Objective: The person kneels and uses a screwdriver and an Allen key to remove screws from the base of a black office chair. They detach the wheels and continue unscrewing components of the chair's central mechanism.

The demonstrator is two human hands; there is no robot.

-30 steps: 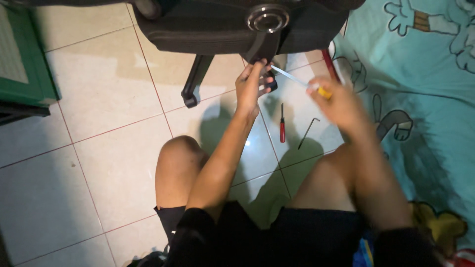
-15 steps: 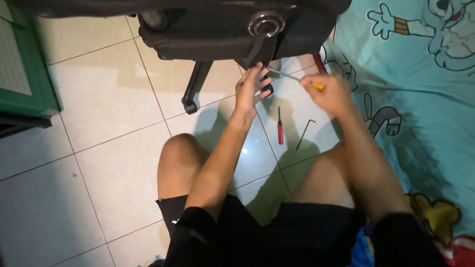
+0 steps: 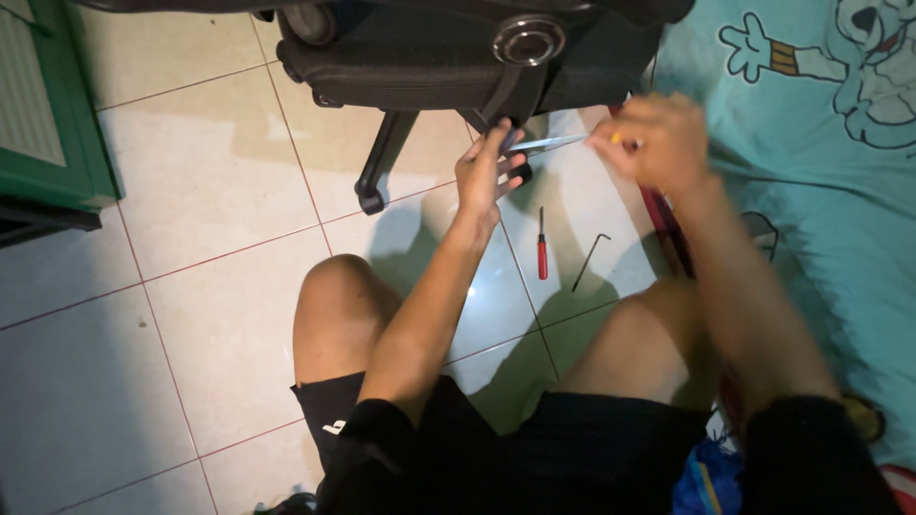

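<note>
A black office chair base [image 3: 458, 57] lies tipped at the top of the view, with a chrome hub [image 3: 528, 40] and black legs [image 3: 380, 162]. My left hand [image 3: 487, 175] reaches up to the end of one leg and its fingers wrap the caster area there. My right hand [image 3: 651, 141] grips a screwdriver [image 3: 553, 144] with a yellow handle; its metal shaft points left toward the spot by my left fingers.
A small red-handled screwdriver [image 3: 541, 248] and a bent hex key [image 3: 590, 260] lie on the tiled floor [image 3: 210, 248] between my knees and the chair. A turquoise cartoon-print sheet [image 3: 821, 172] covers the right side. A green cabinet [image 3: 48, 114] stands at the left.
My right hand rose and shifted right, levelling the screwdriver shaft. My left hand stayed on the chair leg end. The camera drifted slightly.
</note>
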